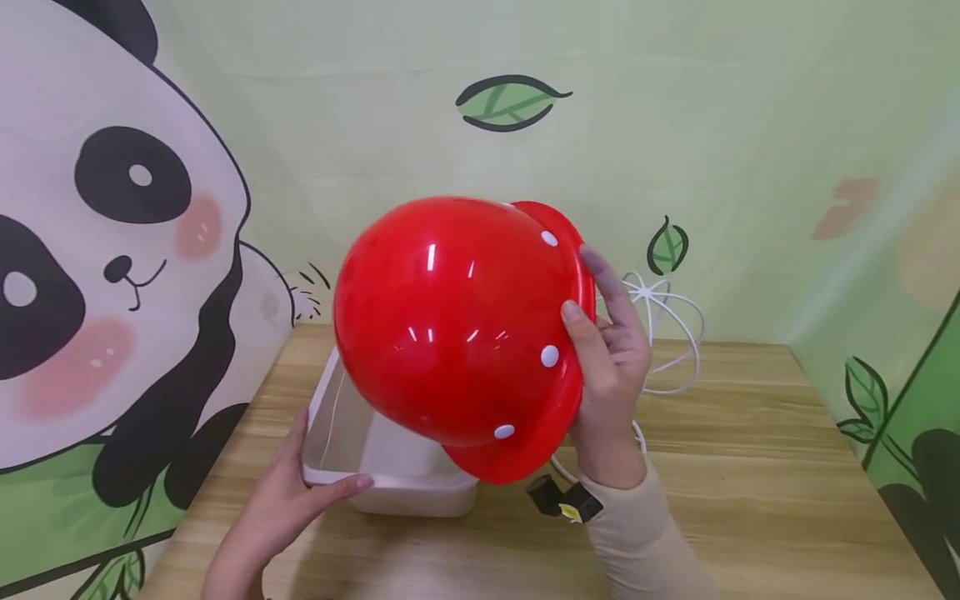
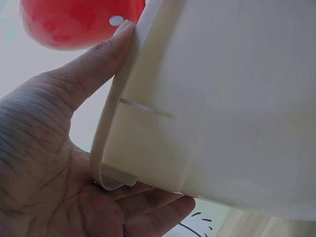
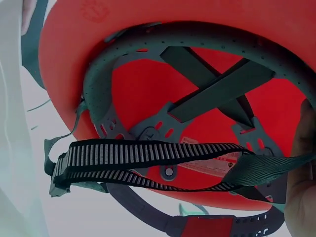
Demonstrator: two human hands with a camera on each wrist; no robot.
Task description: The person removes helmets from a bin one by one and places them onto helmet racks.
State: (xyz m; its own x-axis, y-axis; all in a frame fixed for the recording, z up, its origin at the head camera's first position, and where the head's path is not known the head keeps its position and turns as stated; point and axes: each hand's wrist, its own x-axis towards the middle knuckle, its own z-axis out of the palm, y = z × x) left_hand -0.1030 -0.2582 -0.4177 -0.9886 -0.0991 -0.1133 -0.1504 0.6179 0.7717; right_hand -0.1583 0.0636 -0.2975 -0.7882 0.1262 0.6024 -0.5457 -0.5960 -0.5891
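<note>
Surface: wooden table (image 1: pixel 750 467) against a panda mural.
Helmet: red helmet (image 1: pixel 450 325) is held above the white tub (image 1: pixel 337 433) (straps visible inside).
Right hand (image 1: pixel 611 375): clasped on the helmet's brim.
Left hand (image 1: pixel 288 492): wrapped round the tub's rim.

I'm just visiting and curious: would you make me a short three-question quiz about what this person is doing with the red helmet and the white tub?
1. True or false: the right hand holds the red helmet by its brim, lifted above the wooden table.
2. Which thing does the left hand grip?
A. the white cord
B. the white tub
C. the helmet's chin strap
3. Fill in: inside the helmet, the right wrist view shows a striped black and white ____ hanging loose.

Key: 1 true; 2 B, thumb on the tub's rim; 3 strap.
</note>
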